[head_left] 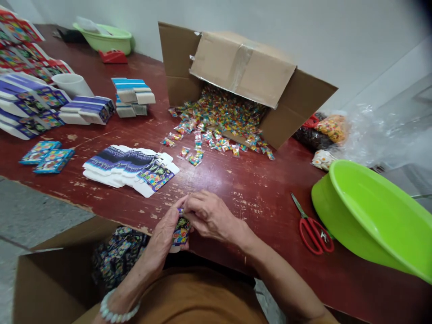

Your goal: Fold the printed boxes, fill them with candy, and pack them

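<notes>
Close to my body, at the table's front edge, my left hand (165, 231) is wrapped round a small printed candy box (181, 231) in dark purple with colourful pictures. My right hand (207, 211) has its fingers closed at the top end of that box; whether anything else is pinched there is hidden. Just beyond my hands lies a fanned stack of flat, unfolded candy boxes (128, 166) with purple and black print. Small clear packets of coloured candies (216, 139) spill onto the table from a cardboard carton (243, 67) lying on its side.
Red-handled scissors (312, 229) and a green basin (367, 220) are at the right. Blue boxes (54, 157), bundled purple cartons (87, 109), a white cup (72, 84) and a red tape dispenser (113, 56) sit leftward. Below the edge stands an open carton (43, 279) of filled dark packs.
</notes>
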Demonstrator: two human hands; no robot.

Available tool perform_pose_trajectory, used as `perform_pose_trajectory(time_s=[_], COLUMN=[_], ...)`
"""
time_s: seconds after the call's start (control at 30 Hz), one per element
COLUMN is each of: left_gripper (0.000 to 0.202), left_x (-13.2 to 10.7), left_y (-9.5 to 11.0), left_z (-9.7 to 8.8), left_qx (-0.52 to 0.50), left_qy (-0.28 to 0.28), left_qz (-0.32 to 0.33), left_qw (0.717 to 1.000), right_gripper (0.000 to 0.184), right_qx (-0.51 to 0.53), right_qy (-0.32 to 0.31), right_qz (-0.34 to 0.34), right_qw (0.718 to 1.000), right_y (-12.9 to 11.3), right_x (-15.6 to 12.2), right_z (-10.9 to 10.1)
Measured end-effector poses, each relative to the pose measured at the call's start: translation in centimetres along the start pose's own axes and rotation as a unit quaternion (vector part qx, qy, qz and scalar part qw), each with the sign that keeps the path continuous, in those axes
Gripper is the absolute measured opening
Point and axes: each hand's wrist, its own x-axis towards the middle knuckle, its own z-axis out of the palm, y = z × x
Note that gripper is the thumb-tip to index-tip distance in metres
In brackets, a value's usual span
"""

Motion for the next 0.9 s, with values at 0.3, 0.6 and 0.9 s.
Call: perform_pose_trajectory(time_s=[0.3, 0.6, 0.9], left_gripper=[0.042, 0.067, 0.06], left_x=[1.2, 1.7, 2.5], left_y=[1.3, 1.8, 2.2], left_z=[-2.6, -3.8, -3.9], left_qx=[-0.071, -0.097, -0.081], left_qy=[-0.012, 0.073, 0.125], left_qz=[-0.094, -0.044, 0.009], left_qw=[0.993, 0.992, 0.989], right_gripper=[0.042, 0.027, 0.024], right_qx=[-0.233, -0.181, 0.143], right_qy=[0.075, 0.159, 0.19], right_qz=[0.169, 0.185, 0.212], right_qw=[0.955, 0.953, 0.948], right_y=[10.3, 10.9, 2.8], right_x=[8.2, 4.2, -1.1], right_z=[-1.2, 1.4, 1.2])
